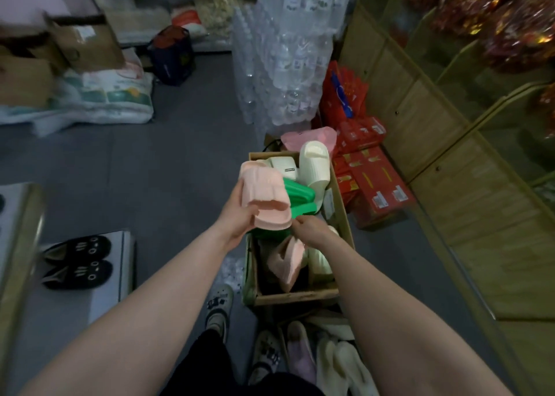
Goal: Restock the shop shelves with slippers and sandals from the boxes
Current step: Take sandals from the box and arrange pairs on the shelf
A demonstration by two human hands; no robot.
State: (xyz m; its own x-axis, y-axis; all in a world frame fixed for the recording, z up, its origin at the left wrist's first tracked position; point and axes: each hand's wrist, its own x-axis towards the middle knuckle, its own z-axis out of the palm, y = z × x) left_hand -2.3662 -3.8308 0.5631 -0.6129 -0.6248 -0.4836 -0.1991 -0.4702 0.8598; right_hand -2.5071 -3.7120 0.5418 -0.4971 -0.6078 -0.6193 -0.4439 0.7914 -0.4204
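Left hand (237, 215) grips a pink slipper (264, 194) from below, fingers curled under its sole and thumb along its side, and holds it up over a cardboard box (294, 298) on the grey floor (168, 161). Right hand (309, 230) is just beside it, lower, with its fingers curled on the near edge of the green slippers (300, 198) that stick out from under the pink one. In the far end of the box stand cream slippers (313, 164), one upright against the wall; a second pink slipper (288, 260) lies tilted in the near end. A second box (330, 359) of pale slippers sits nearer the person's feet. Off to the left, a pair of black slippers (78, 262) lies on a white box. Beyond the cardboard box rise stacked clear bottles (285, 50), with red packages (369, 179) to their right.
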